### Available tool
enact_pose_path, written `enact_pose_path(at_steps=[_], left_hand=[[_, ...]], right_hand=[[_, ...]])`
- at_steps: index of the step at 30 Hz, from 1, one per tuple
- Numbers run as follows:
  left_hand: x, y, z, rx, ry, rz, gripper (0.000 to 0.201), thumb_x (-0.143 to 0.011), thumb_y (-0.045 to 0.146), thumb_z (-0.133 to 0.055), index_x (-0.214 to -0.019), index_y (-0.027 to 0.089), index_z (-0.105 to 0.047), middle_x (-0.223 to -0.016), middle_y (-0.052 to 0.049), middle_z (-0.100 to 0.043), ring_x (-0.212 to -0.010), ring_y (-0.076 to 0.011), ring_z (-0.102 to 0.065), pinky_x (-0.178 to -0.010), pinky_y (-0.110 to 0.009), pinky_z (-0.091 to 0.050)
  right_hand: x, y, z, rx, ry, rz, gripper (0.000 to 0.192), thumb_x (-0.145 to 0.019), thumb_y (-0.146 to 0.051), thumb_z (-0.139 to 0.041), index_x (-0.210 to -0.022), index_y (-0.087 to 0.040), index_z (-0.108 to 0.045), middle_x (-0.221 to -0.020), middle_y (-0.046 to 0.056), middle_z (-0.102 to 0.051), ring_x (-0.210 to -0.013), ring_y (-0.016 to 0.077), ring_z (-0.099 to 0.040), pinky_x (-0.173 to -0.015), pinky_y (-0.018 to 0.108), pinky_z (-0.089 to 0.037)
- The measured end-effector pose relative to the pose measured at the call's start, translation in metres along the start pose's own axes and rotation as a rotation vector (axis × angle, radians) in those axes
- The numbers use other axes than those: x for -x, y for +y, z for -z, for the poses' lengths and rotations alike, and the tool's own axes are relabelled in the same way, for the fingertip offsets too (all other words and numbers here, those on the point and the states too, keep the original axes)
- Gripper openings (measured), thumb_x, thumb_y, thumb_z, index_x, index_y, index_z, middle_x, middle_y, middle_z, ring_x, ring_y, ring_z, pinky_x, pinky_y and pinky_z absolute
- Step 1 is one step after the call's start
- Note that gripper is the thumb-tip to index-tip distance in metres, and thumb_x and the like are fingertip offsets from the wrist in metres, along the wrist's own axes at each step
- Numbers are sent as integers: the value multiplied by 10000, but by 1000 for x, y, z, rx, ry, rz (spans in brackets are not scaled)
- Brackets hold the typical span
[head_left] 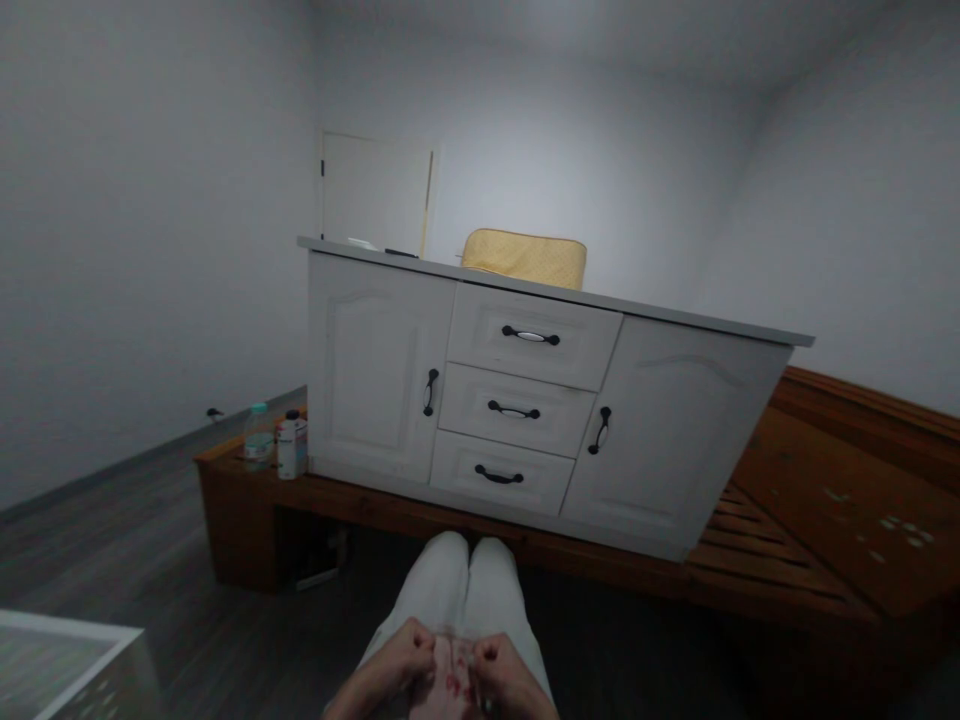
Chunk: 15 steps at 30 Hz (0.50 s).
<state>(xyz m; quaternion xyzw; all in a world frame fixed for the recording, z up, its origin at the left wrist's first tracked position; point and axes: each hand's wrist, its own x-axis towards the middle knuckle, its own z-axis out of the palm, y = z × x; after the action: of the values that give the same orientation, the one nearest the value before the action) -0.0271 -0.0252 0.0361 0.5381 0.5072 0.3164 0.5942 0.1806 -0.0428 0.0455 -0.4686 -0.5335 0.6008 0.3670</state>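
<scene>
I sit with my knees together in white trousers (461, 590). My left hand (405, 655) and my right hand (499, 665) rest on my lap at the bottom edge of the head view, both curled. Between them they pinch a small pale piece with red marks (452, 680); what it is I cannot tell in the dim light. The hands almost touch each other over it.
Ahead stands a white cabinet (525, 400) with two doors and three drawers on a low wooden platform (787, 540). A yellow cushion-like object (525, 257) lies on its top. Two bottles (281, 440) stand at the platform's left corner. A white-framed object (67, 660) is at lower left.
</scene>
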Motion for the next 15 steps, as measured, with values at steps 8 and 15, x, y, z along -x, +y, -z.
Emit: enact_pose_path(at_steps=[8,15], left_hand=[[3,-1,3,24,-20,-63,573,-564,719,-694,-598,222,-412,-554,91,-350,-593,-88,-284,-557,-273,-201],[3,4,-1,-9,35,-48,544,-500,614,-771,-567,232,-391,-542,95,-335,-576,-85,-270,-544,-270,-199]], right_hand=[[-4,3,-9,0,61,-41,614,-490,-732,-736,-495,-209,-416,-495,-61,-395,-522,79,-365,-531,252,-272],[-6,5,-3,28,43,-89,643,-491,-811,-656,-479,-220,-402,-428,-80,-342,-441,56,-259,-468,251,-163]])
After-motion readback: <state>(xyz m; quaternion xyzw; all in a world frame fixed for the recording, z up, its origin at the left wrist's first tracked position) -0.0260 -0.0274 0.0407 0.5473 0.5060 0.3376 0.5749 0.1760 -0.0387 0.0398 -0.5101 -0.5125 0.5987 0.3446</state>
